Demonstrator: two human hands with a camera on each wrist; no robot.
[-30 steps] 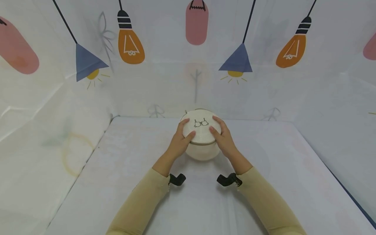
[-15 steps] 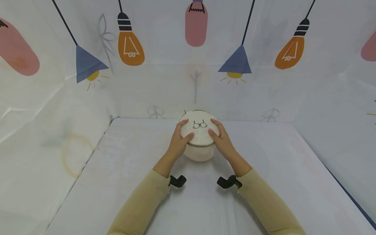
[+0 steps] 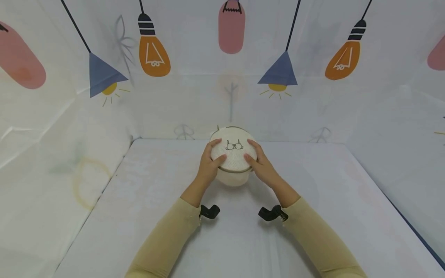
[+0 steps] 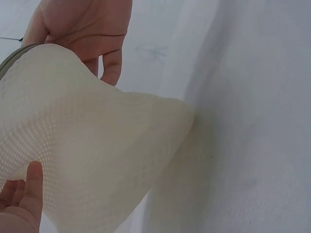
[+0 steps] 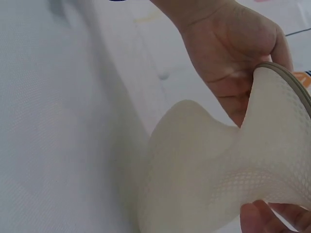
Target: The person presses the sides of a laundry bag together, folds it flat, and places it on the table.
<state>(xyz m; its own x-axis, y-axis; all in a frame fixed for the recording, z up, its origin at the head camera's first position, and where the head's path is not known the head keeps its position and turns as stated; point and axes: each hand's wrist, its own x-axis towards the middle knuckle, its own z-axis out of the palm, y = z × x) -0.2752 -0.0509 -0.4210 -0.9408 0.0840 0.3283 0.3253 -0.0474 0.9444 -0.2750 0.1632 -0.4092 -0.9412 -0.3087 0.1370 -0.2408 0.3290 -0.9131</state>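
Note:
A cream mesh laundry bag [image 3: 233, 159] is held out in front of me in the head view. It has a round top with a dark line drawing and an olive zip [image 5: 286, 77] around the rim. My left hand [image 3: 208, 166] grips its left side, thumb on the top face. On the opposite side my right hand [image 3: 263, 166] holds it the same way, fingers around the edge. Both wrist views show the soft mesh body bulging and creased between the hands, its rounded bottom hanging close over the table. The bag's far underside is hidden.
The white-covered table [image 3: 236, 239] spreads out below the hands. A pale back wall [image 3: 194, 104] printed with lamps and bulbs rises just behind, and similar sheets close off both sides. Dark wrist mounts [image 3: 210, 211] stick inward from the cuffs.
The bag has shifted slightly to the left and a little upward, and both hands have moved along with it. Their hold on it looks the same.

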